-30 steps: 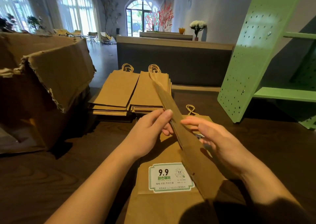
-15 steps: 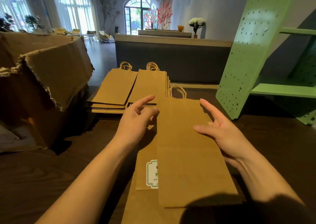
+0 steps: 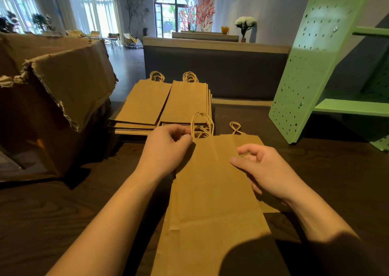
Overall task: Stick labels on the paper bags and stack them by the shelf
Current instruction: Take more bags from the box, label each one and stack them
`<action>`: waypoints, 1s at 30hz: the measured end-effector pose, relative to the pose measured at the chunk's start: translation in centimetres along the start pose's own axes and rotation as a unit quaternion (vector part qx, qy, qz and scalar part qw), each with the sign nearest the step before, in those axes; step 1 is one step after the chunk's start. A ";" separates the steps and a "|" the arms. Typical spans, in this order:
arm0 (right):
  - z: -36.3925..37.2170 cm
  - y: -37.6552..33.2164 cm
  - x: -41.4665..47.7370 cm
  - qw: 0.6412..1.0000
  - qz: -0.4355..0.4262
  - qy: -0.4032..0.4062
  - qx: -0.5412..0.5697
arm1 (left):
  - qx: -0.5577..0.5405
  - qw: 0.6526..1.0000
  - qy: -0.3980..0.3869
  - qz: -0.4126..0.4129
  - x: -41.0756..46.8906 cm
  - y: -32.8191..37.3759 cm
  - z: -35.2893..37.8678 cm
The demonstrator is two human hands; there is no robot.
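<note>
Paper bag (image 3: 212, 191) now flat over the labelled one, ready for labelling; fingers (image 3: 186, 136) of left hand (image 3: 166, 149) seemingly pinching handle (image 3: 202, 126), right hand (image 3: 267, 170) gripping edge.

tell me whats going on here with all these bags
A person holds a plain brown paper bag flat on a pile on the dark wooden table. The left hand pinches its top corner by the handle; the right hand pinches its right edge. No label shows on it. Two flat bag stacks lie behind.

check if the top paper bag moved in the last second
Yes. The top paper bag dropped from standing on edge to lying flat on the bag beneath, which stayed put, and it now hides that bag's label.
</note>
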State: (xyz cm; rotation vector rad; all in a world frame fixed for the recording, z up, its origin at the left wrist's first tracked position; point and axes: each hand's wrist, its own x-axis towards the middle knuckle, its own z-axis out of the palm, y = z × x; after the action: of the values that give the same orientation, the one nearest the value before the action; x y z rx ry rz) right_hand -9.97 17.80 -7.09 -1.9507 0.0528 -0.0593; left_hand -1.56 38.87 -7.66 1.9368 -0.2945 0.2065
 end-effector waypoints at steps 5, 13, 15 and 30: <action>-0.1 0.5 0.4 0.997 -0.011 0.009 -0.073 | 0.078 0.996 -0.030 0.025 0.0 -0.4 0.4; 0.2 1.1 0.6 0.991 -0.018 -0.018 -0.129 | 0.095 0.994 -0.036 0.037 0.1 -0.5 0.5; 0.1 1.2 0.7 0.991 -0.017 0.003 -0.131 | 0.100 0.994 -0.014 0.047 0.2 -0.5 0.4; 0.0 3.6 1.7 0.899 0.138 0.065 -0.410 | 0.143 0.970 -0.061 0.186 -1.1 0.2 0.8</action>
State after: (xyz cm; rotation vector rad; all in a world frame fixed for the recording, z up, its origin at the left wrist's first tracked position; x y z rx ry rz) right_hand -8.30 16.37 -10.40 -2.7583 0.5154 0.0300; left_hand -2.66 38.14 -8.08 2.1700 -0.7459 0.3939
